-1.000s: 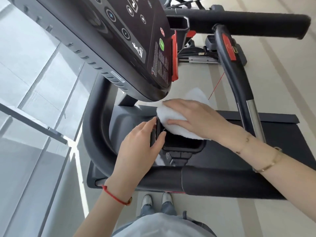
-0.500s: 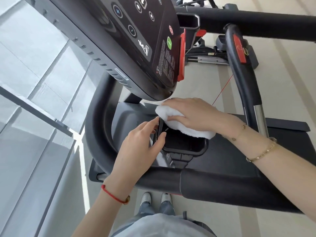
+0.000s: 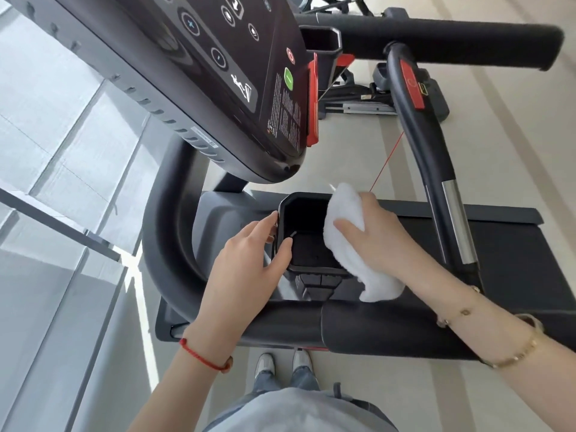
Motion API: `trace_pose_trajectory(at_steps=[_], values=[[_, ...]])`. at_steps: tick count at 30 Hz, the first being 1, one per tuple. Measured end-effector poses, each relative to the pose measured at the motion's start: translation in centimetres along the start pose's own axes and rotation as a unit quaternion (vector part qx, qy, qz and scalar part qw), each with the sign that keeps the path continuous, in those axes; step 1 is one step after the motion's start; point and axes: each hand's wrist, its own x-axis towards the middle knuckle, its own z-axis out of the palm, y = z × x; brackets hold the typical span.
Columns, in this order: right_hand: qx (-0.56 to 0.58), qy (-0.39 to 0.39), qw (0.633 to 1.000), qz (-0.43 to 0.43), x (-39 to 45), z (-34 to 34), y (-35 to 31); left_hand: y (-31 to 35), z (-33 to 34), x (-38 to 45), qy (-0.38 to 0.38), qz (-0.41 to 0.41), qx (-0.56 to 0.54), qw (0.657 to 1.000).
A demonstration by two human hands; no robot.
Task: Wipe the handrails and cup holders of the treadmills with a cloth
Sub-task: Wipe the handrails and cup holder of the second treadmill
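Cup holder (image 3: pixel 307 232) below console. L hand (image 3: pixel 249 260) fingers pinch its left rim, steadying. R hand (image 3: pixel 378 235) fingers clamp cloth (image 3: pixel 346 232) on right rim. Best: follow rim round, then inner walls w/ firm pressure.

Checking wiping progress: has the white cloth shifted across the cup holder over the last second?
Yes. The white cloth moved from the cup holder's far rim to its right side.
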Motion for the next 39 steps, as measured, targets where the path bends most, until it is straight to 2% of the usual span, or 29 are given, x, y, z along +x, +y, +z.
trace_pose_trajectory(at_steps=[3, 11, 14, 16, 21, 24, 27, 29, 32, 35, 39], values=[[-0.025, -0.023, 0.999, -0.027, 2.0, -1.1, -1.2, -0.2, 0.0, 0.0, -0.003, 0.002, -0.006, 1.000], [0.016, -0.011, 1.000, 0.007, -2.2, 0.5, 1.3, -0.2, 0.0, 0.0, -0.002, 0.000, -0.001, 1.000], [-0.025, -0.014, 0.999, -0.041, -0.5, -0.3, 0.7, 0.0, -0.1, -0.1, -0.005, -0.002, 0.002, 1.000], [-0.061, -0.033, 0.991, -0.116, 1.4, -1.3, -0.2, 0.2, -0.2, -0.2, -0.004, -0.007, 0.006, 1.000], [-0.200, -0.156, 0.923, -0.290, 5.9, -2.4, -2.0, 0.7, -0.2, -0.6, 0.053, -0.028, 0.064, 0.996], [-0.223, -0.166, 0.879, -0.387, 6.5, -1.6, -3.4, 0.7, -0.3, -1.1, 0.083, -0.042, 0.080, 0.992], [-0.246, -0.177, 0.806, -0.509, 6.7, -0.4, -4.9, 0.6, -0.2, -1.7, 0.101, -0.052, 0.083, 0.990], [-0.251, -0.197, 0.785, -0.531, 7.0, -0.3, -5.3, 0.7, -0.2, -1.9, 0.109, -0.059, 0.088, 0.988], [-0.227, -0.207, 0.797, -0.521, 7.3, -0.7, -4.9, 0.8, -0.1, -1.9, 0.108, -0.064, 0.084, 0.988], [-0.207, -0.199, 0.858, -0.426, 7.1, -1.3, -4.0, 0.9, -0.1, -1.8, 0.095, -0.067, 0.080, 0.990], [-0.185, -0.148, 0.926, -0.293, 6.8, -2.3, -1.6, 0.7, 0.0, -1.8, 0.081, -0.062, 0.074, 0.992]])
